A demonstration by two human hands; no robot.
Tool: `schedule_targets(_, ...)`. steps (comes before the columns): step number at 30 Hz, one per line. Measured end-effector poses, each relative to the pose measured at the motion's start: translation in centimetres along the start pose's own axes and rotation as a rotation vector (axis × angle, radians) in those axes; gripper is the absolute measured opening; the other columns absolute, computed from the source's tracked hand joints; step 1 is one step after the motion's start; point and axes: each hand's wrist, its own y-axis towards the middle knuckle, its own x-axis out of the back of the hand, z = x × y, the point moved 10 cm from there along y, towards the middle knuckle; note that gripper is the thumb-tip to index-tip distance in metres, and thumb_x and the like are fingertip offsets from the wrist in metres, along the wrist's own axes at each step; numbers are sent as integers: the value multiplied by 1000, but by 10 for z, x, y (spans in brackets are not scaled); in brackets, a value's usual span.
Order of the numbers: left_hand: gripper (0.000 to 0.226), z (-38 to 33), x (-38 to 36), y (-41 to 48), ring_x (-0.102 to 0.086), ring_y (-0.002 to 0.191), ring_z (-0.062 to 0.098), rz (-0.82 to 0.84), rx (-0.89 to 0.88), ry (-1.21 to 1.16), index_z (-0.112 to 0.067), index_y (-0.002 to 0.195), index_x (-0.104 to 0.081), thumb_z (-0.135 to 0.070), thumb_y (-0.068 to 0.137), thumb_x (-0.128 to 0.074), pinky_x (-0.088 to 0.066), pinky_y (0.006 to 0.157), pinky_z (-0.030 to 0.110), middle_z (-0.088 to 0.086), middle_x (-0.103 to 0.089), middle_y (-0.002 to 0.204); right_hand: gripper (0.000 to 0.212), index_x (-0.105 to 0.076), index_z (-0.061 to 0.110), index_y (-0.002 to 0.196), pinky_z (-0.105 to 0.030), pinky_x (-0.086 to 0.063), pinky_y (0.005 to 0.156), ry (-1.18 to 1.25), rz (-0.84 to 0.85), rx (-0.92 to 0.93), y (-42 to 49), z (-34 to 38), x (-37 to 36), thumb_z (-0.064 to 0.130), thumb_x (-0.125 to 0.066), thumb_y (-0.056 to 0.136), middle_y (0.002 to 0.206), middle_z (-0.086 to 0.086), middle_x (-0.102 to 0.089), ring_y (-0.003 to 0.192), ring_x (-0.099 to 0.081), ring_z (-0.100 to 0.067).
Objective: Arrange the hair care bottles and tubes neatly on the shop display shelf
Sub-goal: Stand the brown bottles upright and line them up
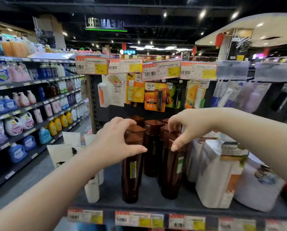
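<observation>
Both hands are working at the brown bottle cluster standing upright mid-shelf [149, 202]. The left hand [112, 144] is curling over the cap of the front-left brown bottle [131, 180], thumb pressing its front, gripping it. The right hand [191, 129] is pinching the cap of the front-right brown bottle [172, 177], thumb in front and fingers behind; motion blur there, so the fingers are probably touching the cap. Rear brown bottles [151, 147] are standing at 12 o'clock of these two, close-packed. White tubes [91, 190] are sitting at 9 o'clock of the cluster, white boxed packs [213, 177] at 3 o'clock, just beside. Price tags [139, 219] are running along the shelf edge at 6 o'clock; hanging cards [154, 97] are showing at 12 o'clock
</observation>
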Motion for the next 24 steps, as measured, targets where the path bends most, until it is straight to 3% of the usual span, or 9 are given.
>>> schedule_targets(9, 67, -5, -11, -6, -40, 119, 17, 48, -4, 34, -40, 131, -42, -43, 72, -72, -38, 104, 39, -7, -38, 125, 56, -54, 26, 123, -17, -37, 65, -82, -75, 100, -7, 28, 3, 50, -70, 75, 105, 10, -50, 98, -51, -11)
schedule_targets(12, 63, -4, -11, -7, -40, 118, 16, 38, 0, 23, -37, 131, -44, -36, 75, -72, -38, 103, 33, -6, -38, 123, 55, -53, 24, 123, -12, -30, 56, -90, -86, 134, -7, 39, 5, 51, -68, 77, 105, 10, -49, 92, -47, -9)
schedule_targets(18, 59, -4, -11, -10, -40, 119, 14, 35, -4, 12, -33, 131, -45, -28, 78, -70, -36, 100, 27, -9, -37, 119, 55, -53, 21, 125, -21, -43, 79, -20, -97, 171, -7, 52, 5, 44, -70, 78, 105, 10, -48, 98, -49, -10)
schedule_targets(24, 61, -4, -12, -11, -39, 120, 14, 27, -4, 0, -31, 131, -45, -30, 76, -71, -34, 101, 26, -7, -39, 123, 59, -51, 21, 127, -22, -43, 85, -4, -102, 182, -2, 55, 3, 47, -70, 77, 112, 8, -51, 100, -46, -8)
